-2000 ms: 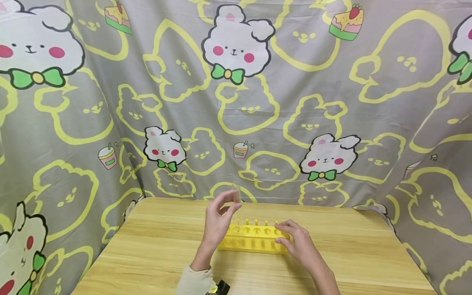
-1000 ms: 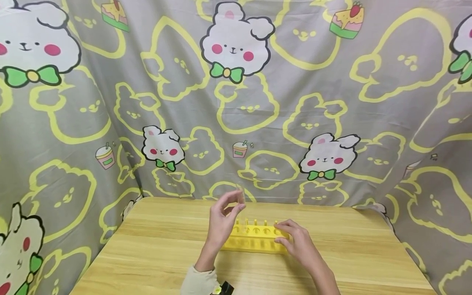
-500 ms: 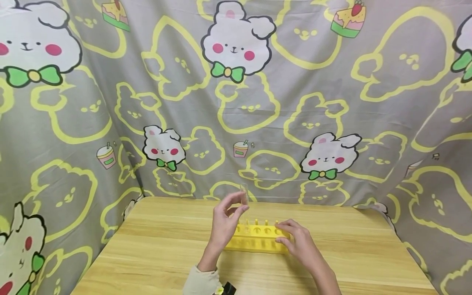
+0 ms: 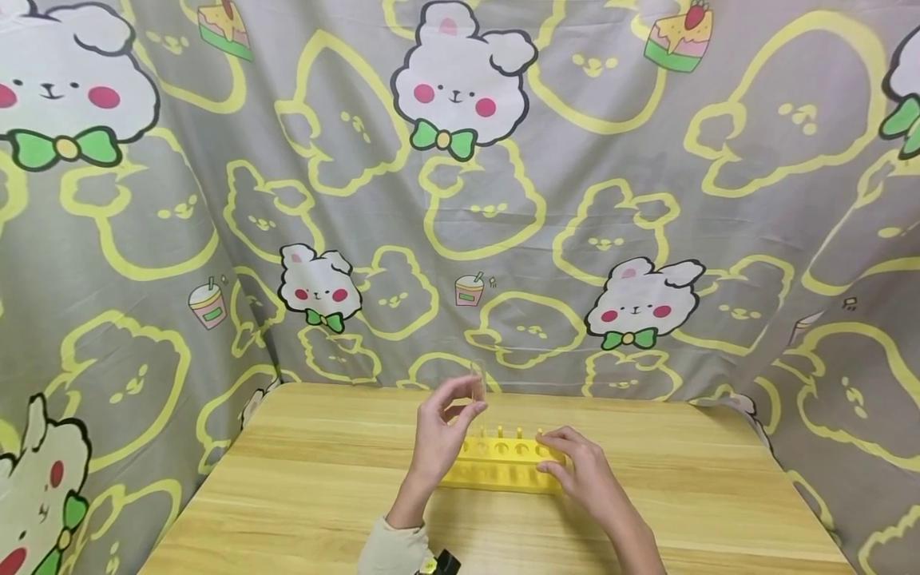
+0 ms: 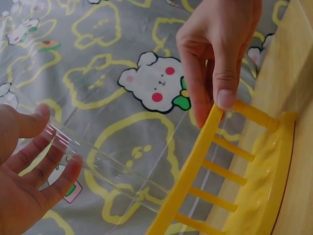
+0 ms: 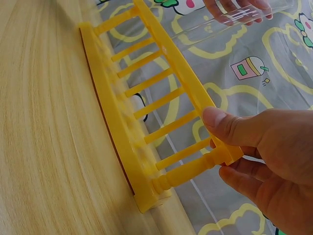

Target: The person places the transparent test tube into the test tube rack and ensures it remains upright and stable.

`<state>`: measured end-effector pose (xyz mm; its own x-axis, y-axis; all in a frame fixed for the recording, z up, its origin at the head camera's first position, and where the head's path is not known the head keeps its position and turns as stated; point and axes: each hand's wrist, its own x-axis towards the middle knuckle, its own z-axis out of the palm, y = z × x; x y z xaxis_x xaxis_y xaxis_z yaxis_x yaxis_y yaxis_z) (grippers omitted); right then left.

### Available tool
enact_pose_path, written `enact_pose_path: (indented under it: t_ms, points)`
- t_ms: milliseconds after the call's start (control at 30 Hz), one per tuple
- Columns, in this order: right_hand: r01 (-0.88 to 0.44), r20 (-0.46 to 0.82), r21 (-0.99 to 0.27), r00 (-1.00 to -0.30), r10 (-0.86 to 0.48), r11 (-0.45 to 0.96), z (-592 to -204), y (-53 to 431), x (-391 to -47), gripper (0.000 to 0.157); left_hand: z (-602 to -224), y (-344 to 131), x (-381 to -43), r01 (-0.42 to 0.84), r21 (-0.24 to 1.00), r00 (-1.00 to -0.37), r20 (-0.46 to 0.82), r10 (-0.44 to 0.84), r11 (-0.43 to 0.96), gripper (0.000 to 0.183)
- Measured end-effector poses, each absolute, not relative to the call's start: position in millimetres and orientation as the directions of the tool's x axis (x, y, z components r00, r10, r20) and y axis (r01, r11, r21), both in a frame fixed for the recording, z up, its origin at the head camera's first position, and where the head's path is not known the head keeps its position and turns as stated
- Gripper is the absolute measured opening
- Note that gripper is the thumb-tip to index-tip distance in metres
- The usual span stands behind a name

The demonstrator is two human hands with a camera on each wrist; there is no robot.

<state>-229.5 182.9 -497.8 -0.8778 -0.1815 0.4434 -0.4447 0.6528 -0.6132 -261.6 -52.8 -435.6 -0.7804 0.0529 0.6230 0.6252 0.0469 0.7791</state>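
My left hand (image 4: pixel 440 427) pinches a clear test tube (image 5: pixel 112 169) between thumb and fingers, near its upper part. In the head view the tube stands nearly upright above a yellow test tube rack (image 4: pixel 503 481). Its lower end meets a hole in the rack's top board; how far it enters, I cannot tell. My right hand (image 4: pixel 580 465) grips the rack's right end, thumb on the near side of the top board (image 6: pixel 183 78) and fingers round the other side in the right wrist view. Both hands partly cover the rack.
The rack stands on a wooden table (image 4: pixel 302 471). Several yellow pegs (image 4: pixel 519 433) rise along its back. A grey patterned cloth (image 4: pixel 503 208) hangs behind and at the sides. A black device (image 4: pixel 447 563) sits at the left sleeve (image 4: pixel 391 547).
My left hand has moved a little to the right along the rack with the test tube, slowing almost to a stop over the last half second. The right hand keeps its place on the rack.
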Motion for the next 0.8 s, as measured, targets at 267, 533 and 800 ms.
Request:
enact_pose_path:
  t_ms: [267,533,800]
  points:
    - [-0.433,0.425,-0.619,-0.886,-0.184,0.655,-496.4,183.4,-229.6,0.040,-415.5,-52.4,-245.9,0.632,0.774,-0.775,0.629,0.064,0.040,0.030]
    - [-0.433,0.428,-0.619,-0.886,-0.181,0.655,-497.4,183.3,-230.0,0.040,-441.4,-57.0,-264.7,0.608,0.793,-0.793,0.604,0.078,0.047,0.031]
    - [-0.426,0.422,-0.622,-0.889,-0.177,0.657,-496.8,182.9,-229.7,0.039,-440.5,-60.5,-264.2,0.581,0.810,-0.813,0.572,0.113,0.082,0.029]
